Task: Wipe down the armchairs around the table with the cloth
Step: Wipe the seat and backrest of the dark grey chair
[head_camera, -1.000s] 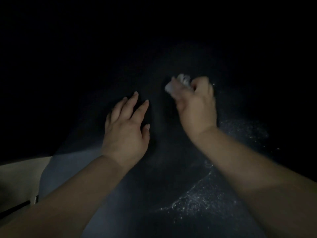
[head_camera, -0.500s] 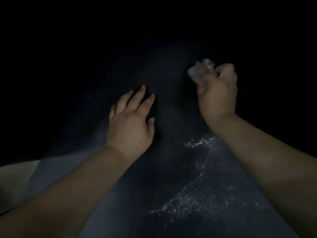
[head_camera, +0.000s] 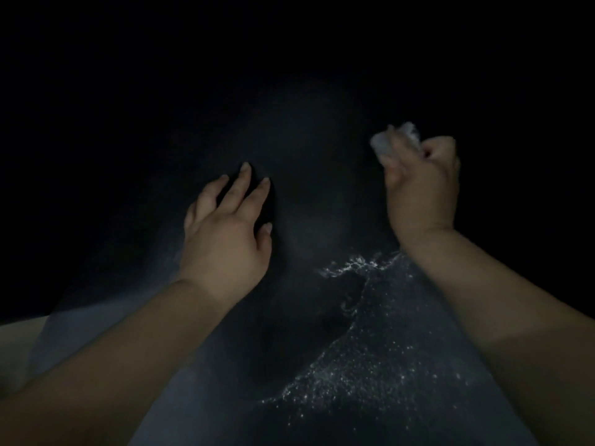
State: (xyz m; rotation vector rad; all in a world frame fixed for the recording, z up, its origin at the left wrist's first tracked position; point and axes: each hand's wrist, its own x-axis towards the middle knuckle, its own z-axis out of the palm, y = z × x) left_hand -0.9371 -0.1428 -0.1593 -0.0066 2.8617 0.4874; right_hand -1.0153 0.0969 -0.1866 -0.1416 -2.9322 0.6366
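Pale, soft cloth (head_camera: 394,140) bunched in my right hand (head_camera: 421,185), fist closed around it, against the dark armchair (head_camera: 309,194).
Light and limp, best gripped wadded; my left hand (head_camera: 225,233) rests open, fingers spread, on the smooth upholstery.

I see my left hand (head_camera: 225,233) flat on the dark armchair (head_camera: 309,175), fingers spread, right hand (head_camera: 421,185) at two o'clock fisted around a pale cloth (head_camera: 394,140), glistening specks (head_camera: 370,365), possibly wet, at five o'clock.

Pale floor (head_camera: 14,346) at lower left, otherwise darkness.
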